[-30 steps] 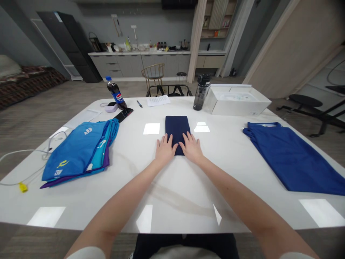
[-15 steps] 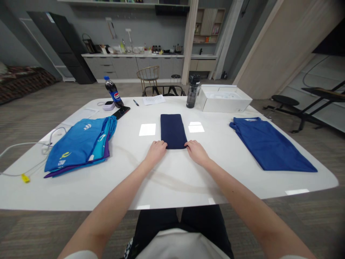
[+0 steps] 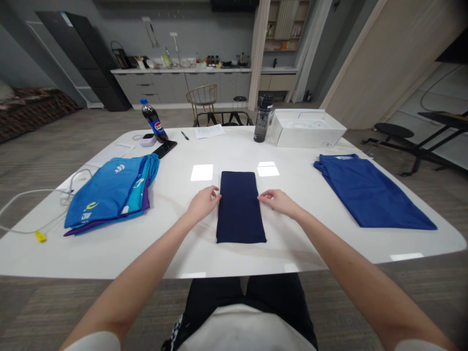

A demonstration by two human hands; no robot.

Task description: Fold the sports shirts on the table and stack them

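A navy folded garment (image 3: 241, 207) lies flat on the table in front of me, a neat rectangle with its long sides pointing away from me. My left hand (image 3: 205, 202) is at its left side, fingertips close to the edge, thumb and fingers loosely curved and apart. On the opposite side, my right hand (image 3: 278, 202) has its fingertips by the right edge, fingers slightly bent and parted. Neither hand visibly grips the cloth. To the left rests a pile of folded blue, teal and purple shirts (image 3: 106, 192). A larger royal-blue shirt (image 3: 373, 195) is spread, partly folded, on the right.
Along the far side of the white table (image 3: 175, 258) stand a cola bottle (image 3: 155, 122), a phone (image 3: 166, 149), a pen (image 3: 185, 135), a paper sheet (image 3: 209, 131), a dark drinking bottle (image 3: 262, 119) and a white box (image 3: 307, 129). A white cable (image 3: 22, 197) trails over the left edge.
The navy garment has come nearer to me. My hands have gone from its near corners to its left and right sides, farther apart, and their grip on the corners is released.
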